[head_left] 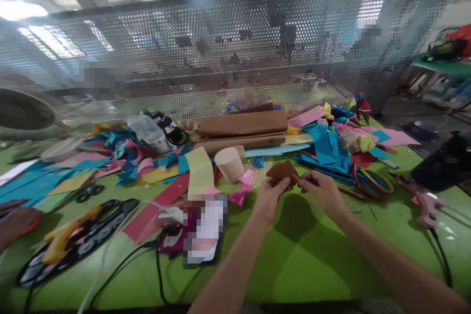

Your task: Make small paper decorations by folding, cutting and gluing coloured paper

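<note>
A small piece of brown paper (282, 170) is held up between my two hands, above the green table (305, 265). My left hand (271, 195) pinches its lower left edge, the thumb lying on the front. At the right corner my right hand (319, 190) grips the same paper between thumb and fingertips. The fingers behind the paper are partly hidden. Just left of my hands lie a pink crumpled paper piece (241, 192) and a cream paper roll (228, 164). Folded brown paper (243, 125) lies farther back.
A pink glue gun (427, 208) rests at the right, a yellow glue gun (69, 233) at the left. Scissors (371, 181) lie right of my hands. A phone (206, 230) and cables are at left. Another person's hand (16, 223) shows at the left edge. Perforated metal panel (235, 49) stands behind.
</note>
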Available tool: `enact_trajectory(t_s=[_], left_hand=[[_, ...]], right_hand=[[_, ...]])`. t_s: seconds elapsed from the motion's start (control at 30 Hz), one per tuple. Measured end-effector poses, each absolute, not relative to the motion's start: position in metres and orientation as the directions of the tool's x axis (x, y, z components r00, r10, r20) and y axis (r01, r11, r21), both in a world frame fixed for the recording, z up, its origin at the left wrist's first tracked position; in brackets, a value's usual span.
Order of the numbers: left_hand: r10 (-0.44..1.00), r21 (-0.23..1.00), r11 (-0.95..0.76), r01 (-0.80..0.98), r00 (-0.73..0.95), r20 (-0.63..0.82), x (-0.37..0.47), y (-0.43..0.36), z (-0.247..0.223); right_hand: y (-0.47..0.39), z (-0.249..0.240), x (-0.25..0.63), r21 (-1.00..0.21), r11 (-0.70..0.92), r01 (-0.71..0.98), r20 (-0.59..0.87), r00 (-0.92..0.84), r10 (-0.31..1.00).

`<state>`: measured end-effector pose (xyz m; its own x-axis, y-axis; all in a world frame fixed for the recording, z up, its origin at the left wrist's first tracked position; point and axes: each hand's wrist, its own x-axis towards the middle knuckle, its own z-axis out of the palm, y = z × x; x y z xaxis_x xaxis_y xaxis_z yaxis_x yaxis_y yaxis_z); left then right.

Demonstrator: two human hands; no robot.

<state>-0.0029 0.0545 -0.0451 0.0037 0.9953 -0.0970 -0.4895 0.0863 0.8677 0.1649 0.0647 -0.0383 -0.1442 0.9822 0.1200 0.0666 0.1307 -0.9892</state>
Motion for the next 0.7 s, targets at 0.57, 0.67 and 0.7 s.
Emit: enact_trajectory(t_s=[0.57, 0.67, 0.7], left_hand=[[0.996, 0.857, 0.033, -0.513, -0.053, -0.07, -0.005, 0.0579, -0.0495], [0.994, 0.855, 0.013, -0.518, -0.086, -0.067, -0.0042, 0.0585, -0.0474], [0.994, 0.859, 0.008, -0.512, -0.093, -0.065, -0.0038, 0.0583, -0.0466]], right_hand=[[0.0575, -0.0393, 0.1604, -0.962, 0.197, 0.189, 0.145, -0.26, 0.955], [0.0585, -0.0407, 0.1617, -0.965, 0.206, 0.165, 0.155, -0.279, 0.948], [0.0585, -0.041, 0.1614, -0.965, 0.205, 0.163, 0.155, -0.277, 0.948]])
